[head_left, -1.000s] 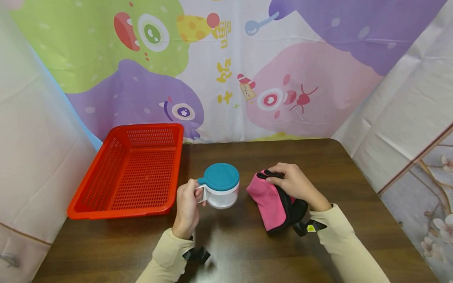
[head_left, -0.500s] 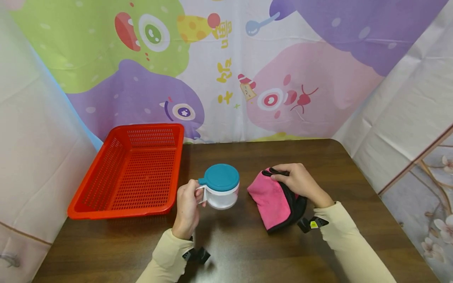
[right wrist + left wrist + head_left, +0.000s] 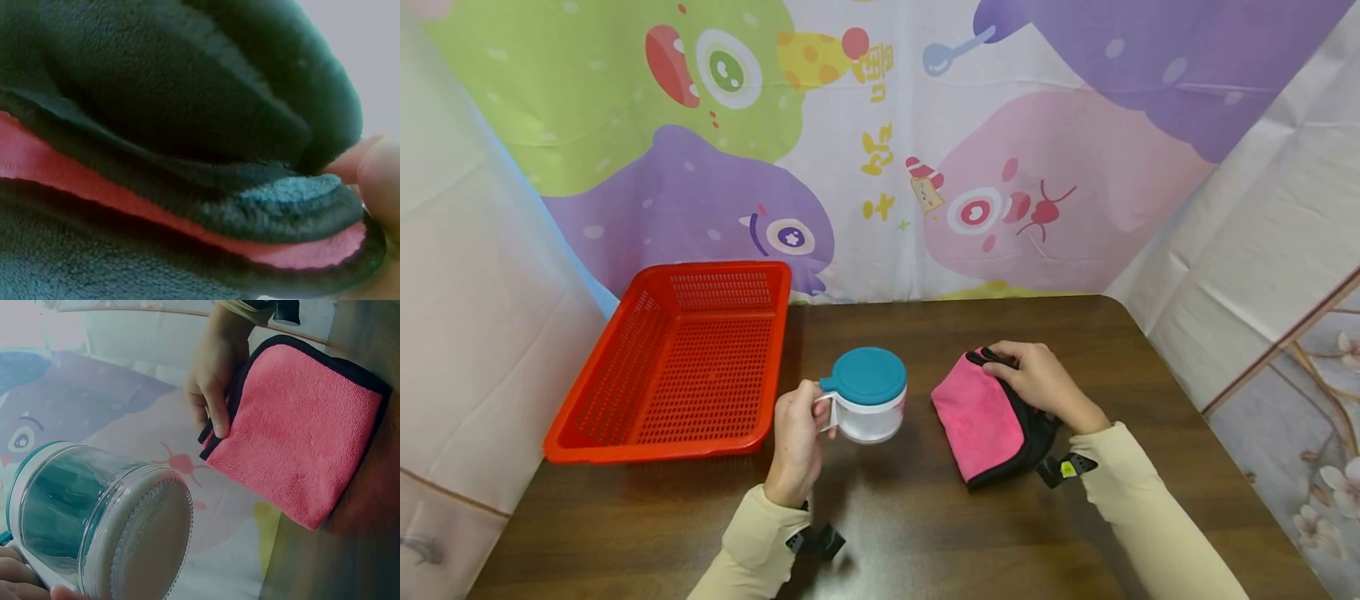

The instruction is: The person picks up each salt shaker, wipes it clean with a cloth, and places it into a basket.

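Observation:
A clear seasoning jar (image 3: 870, 394) with a teal lid and a white handle is in the middle of the head view. My left hand (image 3: 799, 437) grips it by that handle, above the table. In the left wrist view the jar (image 3: 94, 519) shows its ribbed base. To its right, my right hand (image 3: 1047, 385) pinches the top edge of a folded pink cloth (image 3: 981, 425) with black trim and a dark reverse side. The cloth hangs down from the fingers, apart from the jar. Up close in the right wrist view, the cloth's dark and pink layers (image 3: 156, 125) fill most of the picture.
A red plastic basket (image 3: 771, 333) with slotted walls stands at the left of the brown wooden table (image 3: 895, 533). A printed cartoon curtain (image 3: 880, 250) hangs behind the table's far edge. Pale cloth sheets (image 3: 1210, 258) close off both sides.
My right hand has moved slightly to the right with the cloth, whose pink face now hangs flatter. The left hand and the jar have stayed almost still.

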A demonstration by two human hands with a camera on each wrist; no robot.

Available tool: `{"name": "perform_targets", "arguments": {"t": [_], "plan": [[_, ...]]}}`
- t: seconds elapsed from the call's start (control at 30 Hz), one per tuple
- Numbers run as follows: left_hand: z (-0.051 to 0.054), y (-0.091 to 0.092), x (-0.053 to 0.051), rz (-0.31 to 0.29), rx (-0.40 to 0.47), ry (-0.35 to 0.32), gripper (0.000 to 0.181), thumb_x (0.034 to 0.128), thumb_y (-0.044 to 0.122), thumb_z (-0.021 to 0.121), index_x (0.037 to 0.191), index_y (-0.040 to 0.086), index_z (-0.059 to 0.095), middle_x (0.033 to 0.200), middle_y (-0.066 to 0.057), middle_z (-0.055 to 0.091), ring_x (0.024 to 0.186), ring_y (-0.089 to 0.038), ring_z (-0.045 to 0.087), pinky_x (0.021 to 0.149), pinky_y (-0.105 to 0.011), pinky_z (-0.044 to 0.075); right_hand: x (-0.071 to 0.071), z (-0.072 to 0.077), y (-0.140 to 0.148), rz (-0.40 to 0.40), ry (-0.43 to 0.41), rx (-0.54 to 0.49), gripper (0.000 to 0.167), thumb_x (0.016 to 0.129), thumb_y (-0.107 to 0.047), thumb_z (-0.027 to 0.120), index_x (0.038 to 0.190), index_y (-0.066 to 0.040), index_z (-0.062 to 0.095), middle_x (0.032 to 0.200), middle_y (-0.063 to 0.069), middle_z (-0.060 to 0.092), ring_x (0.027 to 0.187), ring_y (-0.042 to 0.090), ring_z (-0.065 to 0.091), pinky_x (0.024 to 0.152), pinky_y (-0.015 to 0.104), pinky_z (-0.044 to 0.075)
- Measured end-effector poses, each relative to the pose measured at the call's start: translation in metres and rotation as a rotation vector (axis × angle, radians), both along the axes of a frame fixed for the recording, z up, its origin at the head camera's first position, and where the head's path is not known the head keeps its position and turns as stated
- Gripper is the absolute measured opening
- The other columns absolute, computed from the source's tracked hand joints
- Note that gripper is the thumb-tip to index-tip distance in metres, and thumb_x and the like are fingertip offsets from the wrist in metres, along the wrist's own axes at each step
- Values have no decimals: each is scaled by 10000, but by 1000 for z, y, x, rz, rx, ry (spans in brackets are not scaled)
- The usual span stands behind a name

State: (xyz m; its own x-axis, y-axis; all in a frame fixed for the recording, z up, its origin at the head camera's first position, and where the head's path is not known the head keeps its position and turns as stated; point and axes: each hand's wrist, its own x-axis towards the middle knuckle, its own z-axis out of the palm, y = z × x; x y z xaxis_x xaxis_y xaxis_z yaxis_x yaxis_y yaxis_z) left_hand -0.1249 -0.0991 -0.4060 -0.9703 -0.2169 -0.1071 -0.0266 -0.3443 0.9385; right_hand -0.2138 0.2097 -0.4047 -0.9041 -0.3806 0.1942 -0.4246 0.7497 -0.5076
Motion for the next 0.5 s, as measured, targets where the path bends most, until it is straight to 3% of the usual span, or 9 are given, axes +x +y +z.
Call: {"name": "perform_targets", "arguments": {"t": [0.5], "plan": [[0, 1, -1, 13, 12, 4, 361, 865, 88, 366, 509, 146, 362, 496, 47, 309, 464, -113, 269, 460, -245, 329, -12, -8, 10, -35, -76, 22, 247, 912, -196, 648, 1093, -32, 679, 1000, 147, 709, 829, 209, 615, 747, 355, 483]]}}
